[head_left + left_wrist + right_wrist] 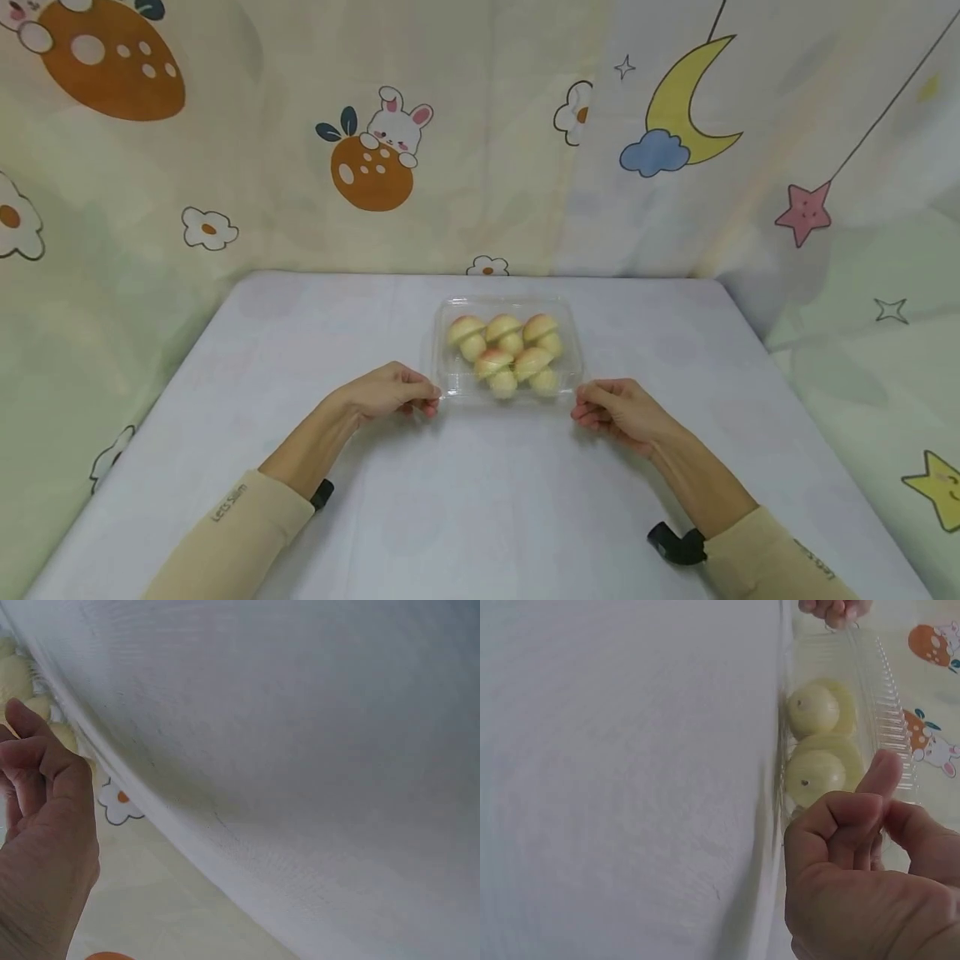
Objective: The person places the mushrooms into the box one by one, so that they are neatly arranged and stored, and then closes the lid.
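Note:
A clear plastic box [456, 382] stands toward the far middle of the table. Several yellow mushroom-shaped pieces [542, 327] with reddish-tinged caps lie inside it in two rows; their round stems show through the plastic in the right wrist view. At the box's near left corner, my left hand [393, 390] pinches the edge between thumb and fingers. My right hand [618, 410] pinches the near right corner the same way, its thumb and index finger meeting at the rim in the right wrist view. The left wrist view shows my left hand [49, 810] at the frame's edge, its fingertips partly cut off.
A white cloth covers the table [480, 500], and its far edge meets a patterned curtain [480, 167] with rabbits, flowers and a moon. Curtain cloth also hangs along both sides. A black wrist strap [677, 546] shows at the right sleeve.

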